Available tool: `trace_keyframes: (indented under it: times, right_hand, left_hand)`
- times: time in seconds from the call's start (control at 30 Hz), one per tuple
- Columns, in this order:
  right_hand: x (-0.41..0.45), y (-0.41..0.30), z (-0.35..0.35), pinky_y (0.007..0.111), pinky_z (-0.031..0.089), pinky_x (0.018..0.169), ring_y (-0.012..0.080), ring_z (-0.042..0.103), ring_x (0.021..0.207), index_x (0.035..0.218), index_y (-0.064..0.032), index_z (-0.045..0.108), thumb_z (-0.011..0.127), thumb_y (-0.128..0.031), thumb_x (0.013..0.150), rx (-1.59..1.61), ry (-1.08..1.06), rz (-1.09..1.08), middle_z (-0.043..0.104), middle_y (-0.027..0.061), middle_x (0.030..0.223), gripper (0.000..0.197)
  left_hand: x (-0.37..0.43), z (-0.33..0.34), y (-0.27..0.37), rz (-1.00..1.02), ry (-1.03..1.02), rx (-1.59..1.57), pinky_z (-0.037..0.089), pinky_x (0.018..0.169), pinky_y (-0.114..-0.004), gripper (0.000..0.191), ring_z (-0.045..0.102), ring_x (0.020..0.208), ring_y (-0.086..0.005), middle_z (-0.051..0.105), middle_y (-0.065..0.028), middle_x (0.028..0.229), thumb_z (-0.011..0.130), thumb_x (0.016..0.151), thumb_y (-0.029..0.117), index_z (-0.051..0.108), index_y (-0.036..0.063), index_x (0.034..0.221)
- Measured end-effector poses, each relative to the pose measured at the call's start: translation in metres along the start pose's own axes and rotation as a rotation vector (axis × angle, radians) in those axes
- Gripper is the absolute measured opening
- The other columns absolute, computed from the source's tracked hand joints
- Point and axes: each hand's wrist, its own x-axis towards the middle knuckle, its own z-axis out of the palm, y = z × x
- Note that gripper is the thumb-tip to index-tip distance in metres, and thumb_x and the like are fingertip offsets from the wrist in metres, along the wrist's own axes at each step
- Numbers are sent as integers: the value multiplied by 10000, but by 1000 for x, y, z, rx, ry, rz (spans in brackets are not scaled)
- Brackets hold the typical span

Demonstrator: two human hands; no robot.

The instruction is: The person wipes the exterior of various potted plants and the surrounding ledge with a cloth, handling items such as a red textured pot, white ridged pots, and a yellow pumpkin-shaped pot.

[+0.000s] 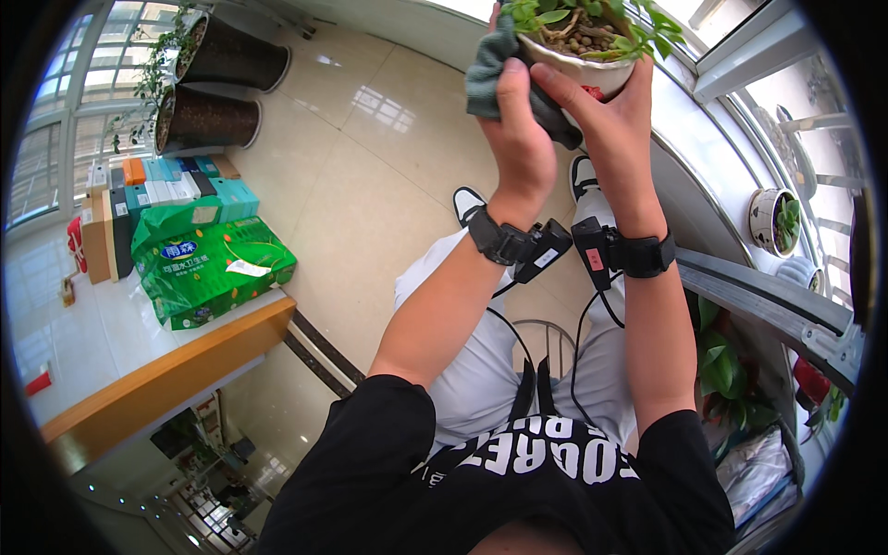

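A white ceramic flower pot [586,73] with a red mark holds a green leafy plant [555,15] and brown pebbles. It is lifted at the top of the view. My right hand [614,104] grips its side, with the thumb across the front. My left hand [517,132] holds a grey-green cloth [485,76] against the pot's left side; a darker part of the cloth hangs below the pot. The far fingers of both hands are partly hidden behind the pot and cloth. Each wrist wears a black strap with a small cabled device.
On the right, a windowsill [683,139] bears a small patterned succulent pot [763,222] beside a metal rail [763,291]. Large dark planters [215,125] stand at the upper left. Stacked boxes [236,198] and a green tissue package [215,270] sit on the left counter [90,347].
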Motion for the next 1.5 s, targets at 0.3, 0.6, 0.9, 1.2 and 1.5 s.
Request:
trace_keyframes:
  times: [0.3,0.6,0.9,1.2,1.5]
  right_hand:
    - [1,-2,-19,304,503,918,171,626,1052,1238,10,504,821,-212,782,135,-59,141,624,114,1184,597]
    - [5,-1,-31,368,384,1065,188,507,1241,1398,-6,403,656,-250,916,263,-129,181,535,101,1337,597]
    - [1,-2,-24,341,420,1030,197,566,1161,1337,22,439,773,-248,820,284,-71,198,572,126,1269,672]
    - [1,-3,-21,338,422,1028,200,553,1177,1368,9,399,781,-212,809,222,-125,206,553,130,1295,712]
    - [0,-5,-30,354,415,1041,215,515,1227,1411,6,368,702,-190,843,281,-318,311,513,130,1352,688]
  left_hand:
    - [21,-4,18,-242,-80,-351,438,987,-330,437,577,1108,-195,613,-79,1207,381,981,341,568,20,1211]
    - [34,-31,21,-534,19,-672,471,980,-373,448,616,1079,-253,650,-99,1172,424,939,368,607,30,1170]
    - [32,-26,23,-536,-7,-650,480,967,-360,412,633,1042,-243,669,-97,1132,447,937,361,627,36,1116]
    - [25,-25,21,-530,-7,-639,460,984,-368,406,612,1071,-240,651,-90,1158,442,941,364,608,55,1144]
    - [28,-31,27,-519,25,-624,436,1014,-374,416,577,1123,-217,631,-62,1192,417,942,380,612,74,1147]
